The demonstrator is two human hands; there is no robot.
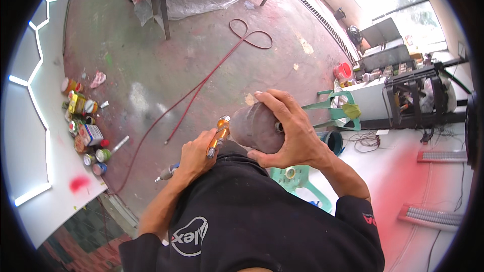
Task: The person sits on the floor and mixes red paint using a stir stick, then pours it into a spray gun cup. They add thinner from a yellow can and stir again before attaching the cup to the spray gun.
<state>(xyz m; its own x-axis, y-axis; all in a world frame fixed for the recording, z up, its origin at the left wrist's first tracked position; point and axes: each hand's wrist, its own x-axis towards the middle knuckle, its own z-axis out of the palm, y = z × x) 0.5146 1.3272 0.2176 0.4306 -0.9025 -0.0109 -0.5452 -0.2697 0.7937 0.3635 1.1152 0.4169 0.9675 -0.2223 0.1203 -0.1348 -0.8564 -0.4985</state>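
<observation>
My left hand (195, 155) is closed around a spray gun (219, 139) with an orange-gold and silver metal body, in front of my stomach. Its handle is mostly hidden by my fingers. Below that hand a blue and silver fitting (168, 172) sticks out to the left. Fingers on one side and thumb on the other, my right hand (297, 133) grips a greyish, cloudy paint cup (256, 127). The cup lies tilted against the gun's side; whether the two are joined I cannot tell.
A red hose (189, 92) loops over the stained floor. Paint cans (91, 136) crowd the left wall. Ahead stands a metal rack (162, 7) with plastic sheeting. Green plastic chairs (330, 108), a dark bucket (333, 142) and a cluttered bench (365, 96) are at right.
</observation>
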